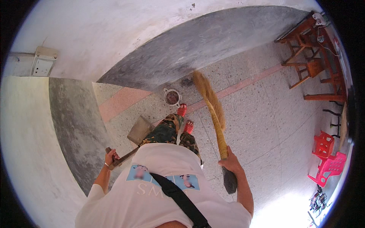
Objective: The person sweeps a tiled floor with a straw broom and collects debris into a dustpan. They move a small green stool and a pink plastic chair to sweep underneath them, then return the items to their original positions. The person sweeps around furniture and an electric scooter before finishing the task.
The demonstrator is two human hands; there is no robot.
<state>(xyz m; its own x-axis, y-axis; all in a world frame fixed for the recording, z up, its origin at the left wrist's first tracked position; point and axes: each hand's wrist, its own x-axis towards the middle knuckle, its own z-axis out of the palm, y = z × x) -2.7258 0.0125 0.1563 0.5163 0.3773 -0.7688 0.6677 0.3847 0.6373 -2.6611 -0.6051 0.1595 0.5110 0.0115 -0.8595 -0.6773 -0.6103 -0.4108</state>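
My right hand (231,162) is wrapped round the yellow bound handle of a broom (217,127), just above the dark grip end. The broom's tan bristles reach forward to the floor by the grey lower wall. At my left side, my left hand (111,157) is closed round the handle of a dustpan (140,129). Its greyish pan hangs low or rests on the floor beside my left leg; which one I cannot tell. A small two-handled pot (172,97) with brownish contents stands on the floor in front of my feet, left of the bristles.
A dark smudge (187,81) marks the floor by the wall. Wooden furniture (313,68) stands at the far right, with red plastic chairs (327,163) nearer. A socket box (43,62) is on the left wall. Speckled floor (258,125) spreads to my right.
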